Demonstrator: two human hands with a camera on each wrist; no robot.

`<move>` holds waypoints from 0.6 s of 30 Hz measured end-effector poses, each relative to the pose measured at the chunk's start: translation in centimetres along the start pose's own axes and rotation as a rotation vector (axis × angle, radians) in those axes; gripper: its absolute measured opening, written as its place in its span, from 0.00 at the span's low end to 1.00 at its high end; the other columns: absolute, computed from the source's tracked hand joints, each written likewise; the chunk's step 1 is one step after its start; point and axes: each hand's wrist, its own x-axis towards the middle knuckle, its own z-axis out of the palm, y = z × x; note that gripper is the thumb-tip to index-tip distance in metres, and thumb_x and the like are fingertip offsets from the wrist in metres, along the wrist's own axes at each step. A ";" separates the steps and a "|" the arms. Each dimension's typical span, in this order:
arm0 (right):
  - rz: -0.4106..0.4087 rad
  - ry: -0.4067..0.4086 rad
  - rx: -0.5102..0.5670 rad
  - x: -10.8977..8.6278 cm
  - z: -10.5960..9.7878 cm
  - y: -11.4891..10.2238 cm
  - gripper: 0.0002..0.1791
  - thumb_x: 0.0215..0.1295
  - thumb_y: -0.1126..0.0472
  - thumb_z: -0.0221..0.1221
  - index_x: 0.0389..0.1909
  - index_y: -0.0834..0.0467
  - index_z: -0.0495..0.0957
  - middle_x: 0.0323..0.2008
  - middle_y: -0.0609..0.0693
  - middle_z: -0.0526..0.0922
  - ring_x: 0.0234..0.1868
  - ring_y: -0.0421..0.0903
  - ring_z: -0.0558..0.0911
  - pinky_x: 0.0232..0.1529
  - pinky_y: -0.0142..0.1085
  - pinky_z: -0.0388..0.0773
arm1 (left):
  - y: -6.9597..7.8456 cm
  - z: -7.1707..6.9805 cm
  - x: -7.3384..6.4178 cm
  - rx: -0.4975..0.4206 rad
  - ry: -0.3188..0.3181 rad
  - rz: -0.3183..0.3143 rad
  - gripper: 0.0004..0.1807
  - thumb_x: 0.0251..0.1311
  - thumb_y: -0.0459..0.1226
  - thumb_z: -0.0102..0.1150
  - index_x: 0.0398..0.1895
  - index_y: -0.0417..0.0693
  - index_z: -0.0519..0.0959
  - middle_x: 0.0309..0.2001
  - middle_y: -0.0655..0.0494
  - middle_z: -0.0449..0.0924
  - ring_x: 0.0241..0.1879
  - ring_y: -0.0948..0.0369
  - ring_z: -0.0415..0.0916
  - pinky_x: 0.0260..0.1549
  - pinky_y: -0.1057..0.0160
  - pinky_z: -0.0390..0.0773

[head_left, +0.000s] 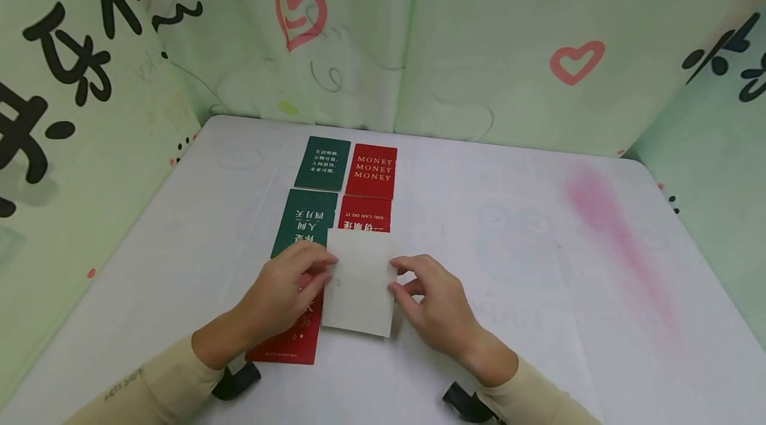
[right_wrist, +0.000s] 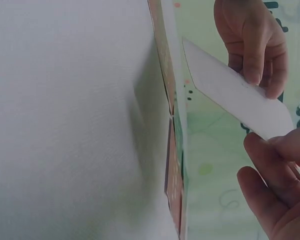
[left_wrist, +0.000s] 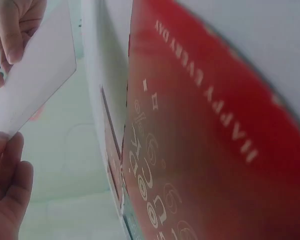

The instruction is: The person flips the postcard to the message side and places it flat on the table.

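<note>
A blank white card (head_left: 360, 288) is held up over the table between both hands. My left hand (head_left: 284, 288) pinches its left edge with thumb and fingers, and my right hand (head_left: 437, 305) pinches the right edge. Both wrist views show the card raised above the tabletop. Beneath the left hand lies a red card (left_wrist: 190, 100) printed "HAPPY EVERY DAY", partly hidden by that hand. Beyond the white card, a red card (head_left: 365, 205) and a green card (head_left: 305, 212) are each partly covered in the head view.
Farther back, a green card (head_left: 322, 164) with small lettering lies beside a red "MONEY" card (head_left: 374, 172). The cards form two columns on the white tabletop (head_left: 491, 232), which bears a pink smear at right. Green cloth (head_left: 479, 12) with hearts and lettering encloses the table's back and sides.
</note>
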 end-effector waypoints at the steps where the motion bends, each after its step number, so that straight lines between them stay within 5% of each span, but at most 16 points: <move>1: 0.002 -0.010 -0.001 0.1 0.0 0.0 0.24 0.51 0.79 0.69 0.50 0.65 0.77 0.40 0.53 0.80 0.28 0.41 0.86 0.34 0.27 0.81 | -0.1 0.0 0.1 0.002 -0.011 0.005 0.25 0.43 0.25 0.78 0.48 0.38 0.81 0.47 0.49 0.80 0.45 0.56 0.80 0.40 0.58 0.84; 9: 0.127 -0.178 -0.016 0.1 -0.1 0.2 0.22 0.55 0.74 0.69 0.51 0.64 0.76 0.40 0.53 0.79 0.30 0.41 0.85 0.36 0.31 0.82 | -0.5 0.2 0.4 0.033 -0.160 -0.122 0.25 0.44 0.31 0.80 0.49 0.43 0.82 0.46 0.54 0.80 0.44 0.59 0.78 0.41 0.61 0.83; 18: 0.146 -0.308 -0.196 0.6 0.3 0.9 0.20 0.55 0.66 0.73 0.48 0.61 0.79 0.39 0.50 0.80 0.34 0.42 0.83 0.36 0.32 0.80 | -0.5 0.3 1.5 0.184 -0.281 -0.187 0.30 0.37 0.38 0.84 0.48 0.47 0.83 0.46 0.56 0.82 0.44 0.58 0.78 0.50 0.48 0.77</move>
